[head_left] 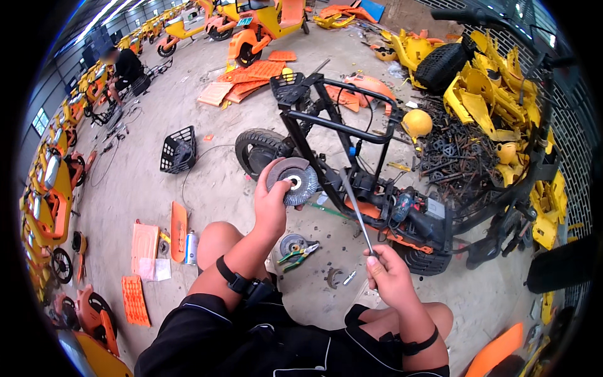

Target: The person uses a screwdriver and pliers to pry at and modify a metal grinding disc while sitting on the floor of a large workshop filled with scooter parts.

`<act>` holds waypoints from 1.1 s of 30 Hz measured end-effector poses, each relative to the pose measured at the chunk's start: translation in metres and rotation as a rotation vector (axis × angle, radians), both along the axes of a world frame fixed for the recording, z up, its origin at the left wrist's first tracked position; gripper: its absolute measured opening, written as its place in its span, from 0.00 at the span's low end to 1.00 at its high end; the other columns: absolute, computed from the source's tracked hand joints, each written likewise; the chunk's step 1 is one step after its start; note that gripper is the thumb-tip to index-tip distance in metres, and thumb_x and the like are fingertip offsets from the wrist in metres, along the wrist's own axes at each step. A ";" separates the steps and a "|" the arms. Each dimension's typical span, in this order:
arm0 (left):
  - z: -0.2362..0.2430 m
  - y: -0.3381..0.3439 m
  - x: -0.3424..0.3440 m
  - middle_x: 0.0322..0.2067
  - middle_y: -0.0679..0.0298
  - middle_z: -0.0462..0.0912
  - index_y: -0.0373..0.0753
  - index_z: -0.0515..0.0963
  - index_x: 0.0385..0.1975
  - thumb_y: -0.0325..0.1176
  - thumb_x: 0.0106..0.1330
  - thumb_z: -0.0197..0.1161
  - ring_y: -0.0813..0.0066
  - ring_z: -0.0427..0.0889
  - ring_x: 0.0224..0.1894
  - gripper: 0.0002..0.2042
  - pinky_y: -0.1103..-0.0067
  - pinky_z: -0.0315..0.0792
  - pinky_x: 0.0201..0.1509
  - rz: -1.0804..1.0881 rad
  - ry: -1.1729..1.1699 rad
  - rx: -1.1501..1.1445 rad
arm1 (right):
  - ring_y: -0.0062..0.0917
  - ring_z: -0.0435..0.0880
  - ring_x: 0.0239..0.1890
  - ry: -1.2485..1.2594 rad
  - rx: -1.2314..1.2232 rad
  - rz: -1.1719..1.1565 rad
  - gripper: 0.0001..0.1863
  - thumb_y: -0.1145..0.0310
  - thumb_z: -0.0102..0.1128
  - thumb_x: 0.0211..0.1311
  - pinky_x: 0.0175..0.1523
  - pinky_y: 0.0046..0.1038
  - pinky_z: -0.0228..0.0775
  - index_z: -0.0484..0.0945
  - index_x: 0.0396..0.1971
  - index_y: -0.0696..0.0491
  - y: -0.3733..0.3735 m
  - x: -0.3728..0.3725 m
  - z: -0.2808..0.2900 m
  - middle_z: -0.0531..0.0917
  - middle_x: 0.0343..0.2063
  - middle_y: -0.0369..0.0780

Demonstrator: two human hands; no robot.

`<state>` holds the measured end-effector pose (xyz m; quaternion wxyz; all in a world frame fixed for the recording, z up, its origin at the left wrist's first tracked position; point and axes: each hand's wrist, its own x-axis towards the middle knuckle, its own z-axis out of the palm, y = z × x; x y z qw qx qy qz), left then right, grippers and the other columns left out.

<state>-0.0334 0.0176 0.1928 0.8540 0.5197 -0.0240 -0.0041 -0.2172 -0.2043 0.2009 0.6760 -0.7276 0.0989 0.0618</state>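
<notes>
My left hand (pixel 274 193) grips a round metal brake plate (pixel 295 185) with a curved dark piece at its upper edge, beside the black wheel (pixel 248 149) of a stripped scooter frame (pixel 342 133). My right hand (pixel 383 270) is closed round a long thin metal bar (pixel 356 204), which points up toward the frame; its far end lies in front of the frame. A cordless tool (pixel 405 207) rests on the scooter's lower body. On the floor between my arms are another round part (pixel 292 244), green-handled pliers (pixel 298 255), a curved piece (pixel 333 278) and a small metal cylinder (pixel 350 277).
A black basket (pixel 178 151), orange panels (pixel 179 232) and a spray can (pixel 191 248) lie left. Yellow panels (pixel 477 94) and black metal parts (pixel 449 163) are piled right. Parked scooters (pixel 50 201) line the left; a person (pixel 125 69) crouches farther back.
</notes>
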 end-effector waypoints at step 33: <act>-0.010 0.015 -0.004 0.50 0.57 0.79 0.34 0.66 0.65 0.23 0.64 0.53 0.75 0.82 0.41 0.26 0.78 0.80 0.31 -0.005 -0.220 0.187 | 0.19 0.73 0.19 0.158 0.306 0.049 0.12 0.71 0.54 0.73 0.26 0.22 0.67 0.76 0.48 0.63 0.024 -0.006 -0.029 0.77 0.23 0.37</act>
